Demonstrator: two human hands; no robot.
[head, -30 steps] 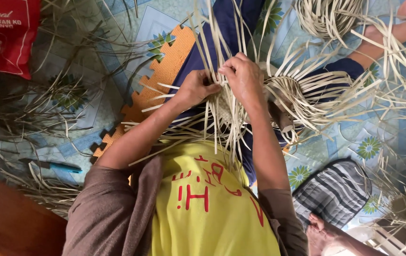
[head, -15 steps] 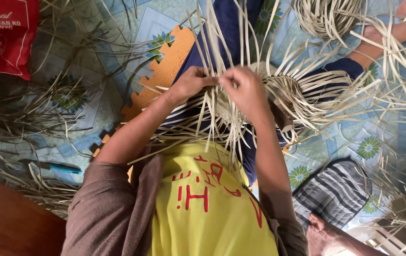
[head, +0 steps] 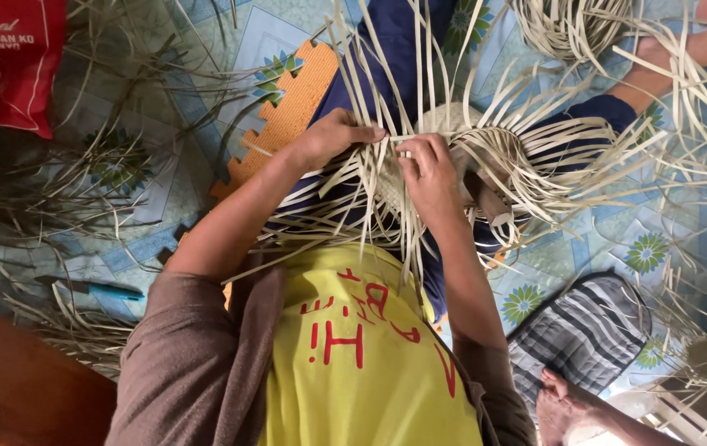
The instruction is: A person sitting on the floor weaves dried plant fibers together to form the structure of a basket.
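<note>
A partly woven piece of pale straw strips (head: 485, 153) rests on my lap over dark blue trousers, with long loose strips fanning out all around it. My left hand (head: 333, 136) pinches a bundle of these strips at the piece's left edge. Fingers curled, my right hand (head: 429, 172) grips strips right beside it. The fingertips of both hands nearly meet. A yellow shirt with red marks and brown sleeves fills the lower part of the view.
An orange foam mat piece (head: 291, 111) lies on the patterned floor, with a red bag (head: 6, 62) at top left. A blue-handled knife (head: 93, 289) sits at left, a striped pouch (head: 589, 330) at right. Another person's foot (head: 564, 405) and leg (head: 700, 45) are nearby.
My right hand has slid a little down the strips toward my body, and my left hand has shifted slightly up. Both keep hold of the strips.
</note>
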